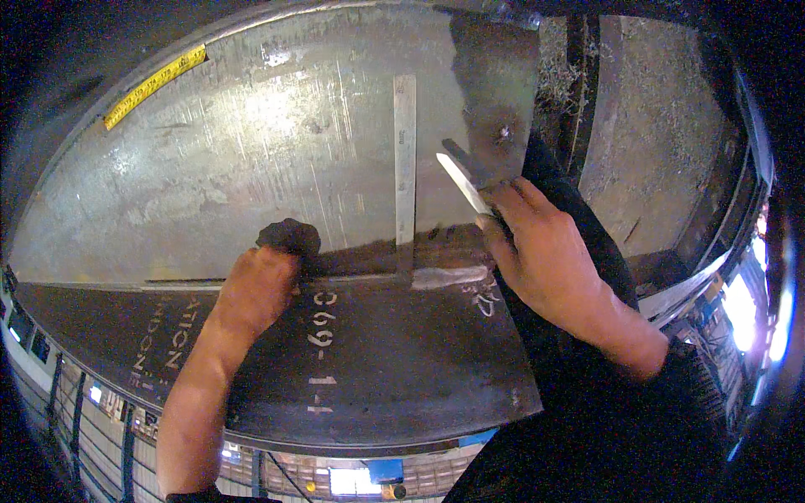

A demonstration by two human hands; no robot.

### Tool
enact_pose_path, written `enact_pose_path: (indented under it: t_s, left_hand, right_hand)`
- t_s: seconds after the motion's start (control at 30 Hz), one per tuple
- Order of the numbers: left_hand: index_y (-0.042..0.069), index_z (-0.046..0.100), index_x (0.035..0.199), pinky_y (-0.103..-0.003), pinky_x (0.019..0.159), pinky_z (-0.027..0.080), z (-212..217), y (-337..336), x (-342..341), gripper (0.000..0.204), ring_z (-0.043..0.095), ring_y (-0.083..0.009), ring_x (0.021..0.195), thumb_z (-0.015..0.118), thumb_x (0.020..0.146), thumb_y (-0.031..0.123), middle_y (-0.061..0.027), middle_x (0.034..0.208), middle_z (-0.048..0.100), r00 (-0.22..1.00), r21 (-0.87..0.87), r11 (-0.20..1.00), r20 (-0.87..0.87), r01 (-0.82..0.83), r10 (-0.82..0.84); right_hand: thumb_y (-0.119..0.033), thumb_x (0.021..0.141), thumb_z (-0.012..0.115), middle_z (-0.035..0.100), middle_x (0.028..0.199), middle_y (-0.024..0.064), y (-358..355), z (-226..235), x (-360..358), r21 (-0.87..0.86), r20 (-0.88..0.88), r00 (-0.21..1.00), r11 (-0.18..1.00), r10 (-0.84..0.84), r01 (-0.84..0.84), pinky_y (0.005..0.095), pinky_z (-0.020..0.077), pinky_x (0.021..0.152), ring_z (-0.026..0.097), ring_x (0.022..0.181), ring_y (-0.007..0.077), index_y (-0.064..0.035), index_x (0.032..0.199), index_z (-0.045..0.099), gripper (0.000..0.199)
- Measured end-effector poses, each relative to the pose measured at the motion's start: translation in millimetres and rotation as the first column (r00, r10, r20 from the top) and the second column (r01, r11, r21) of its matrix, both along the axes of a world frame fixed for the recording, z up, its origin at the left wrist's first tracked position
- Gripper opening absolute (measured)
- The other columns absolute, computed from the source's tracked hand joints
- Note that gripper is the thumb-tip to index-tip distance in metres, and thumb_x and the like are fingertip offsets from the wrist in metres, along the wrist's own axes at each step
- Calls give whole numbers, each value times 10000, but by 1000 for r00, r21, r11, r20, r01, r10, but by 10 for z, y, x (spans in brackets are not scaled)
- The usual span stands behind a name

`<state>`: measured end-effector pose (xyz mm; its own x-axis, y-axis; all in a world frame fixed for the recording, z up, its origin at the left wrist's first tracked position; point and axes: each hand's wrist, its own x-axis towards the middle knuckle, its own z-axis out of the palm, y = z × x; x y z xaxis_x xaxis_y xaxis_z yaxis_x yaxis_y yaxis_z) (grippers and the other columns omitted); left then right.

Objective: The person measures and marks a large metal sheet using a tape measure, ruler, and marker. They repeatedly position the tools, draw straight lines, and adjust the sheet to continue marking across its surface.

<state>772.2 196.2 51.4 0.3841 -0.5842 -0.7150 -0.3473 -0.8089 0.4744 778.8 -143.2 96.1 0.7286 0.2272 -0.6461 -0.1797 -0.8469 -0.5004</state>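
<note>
My right hand (pixel 545 251) is closed around a slim white stick with a pointed tip (pixel 459 180), its point aimed up and left over the metal plate (pixel 235 168). A dark shadow lies beside the stick. To the left of that hand, a steel ruler (pixel 404 159) lies lengthwise away from me, its near end close to the plate's seam. My left hand (pixel 264 281) is a fist low over the plate near the seam. At its knuckles is a very dark rounded patch (pixel 291 238); I cannot tell whether it is a held thing or shadow.
A strip of yellow measuring tape (pixel 155 86) lies at the far left of the plate. Nearer me, a darker steel face (pixel 402 360) carries white stencilled marks. Right of the plate is dusty ground (pixel 662 126) with a dark metal bar (pixel 580 101).
</note>
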Motion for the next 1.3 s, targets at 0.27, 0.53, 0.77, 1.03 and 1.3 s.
enact_pose_path:
  t_s: [0.27, 0.53, 0.77, 1.03, 1.3]
  left_hand:
    - [55, 665, 848, -465, 777, 537, -73, 66, -71, 181, 632, -382, 848, 742, 711, 147, -174, 864, 661, 1000, -26, 1000, -4, -3, 3]
    - [47, 675, 869, -476, 780, 540, -70, 61, -43, 195, 641, -391, 861, 743, 710, 137, -182, 887, 663, 998, -7, 1000, -47, -30, 30]
    - [41, 673, 843, -484, 765, 536, 71, -63, 33, 154, 637, -404, 855, 723, 718, 116, -192, 858, 663, 999, 19, 999, -16, -38, 38]
    - [28, 659, 848, -499, 771, 527, -79, 45, -73, 163, 627, -420, 848, 690, 692, 58, -202, 850, 653, 999, 26, 999, -14, -47, 48]
    - [25, 644, 952, -495, 806, 519, 72, -87, 22, 277, 610, -419, 902, 725, 695, 87, -208, 981, 630, 999, 49, 998, -1, -50, 50]
  right_hand:
    - [-186, 910, 604, 618, 767, 256, 326, -130, 251, -77, 130, 985, 989, -115, 125, 531, 493, 593, 614, 701, 473, -4, 1071, 464, 281]
    - [-201, 899, 617, 604, 679, 258, 427, -338, 343, -44, 266, 956, 989, -128, 145, 513, 498, 540, 625, 640, 457, 1, 1071, 471, 304]
    - [-185, 902, 597, 601, 670, 269, 461, -317, 367, -4, 270, 955, 991, -127, 133, 519, 503, 550, 630, 658, 461, 24, 1098, 467, 314]
    - [-162, 874, 616, 577, 637, 263, 496, -308, 457, 5, 355, 932, 997, -73, 77, 517, 491, 551, 614, 626, 463, 39, 983, 490, 261]
    - [-102, 845, 627, 560, 617, 254, 544, -264, 206, 102, 271, 956, 991, -112, 87, 506, 472, 537, 599, 606, 460, 28, 899, 479, 205]
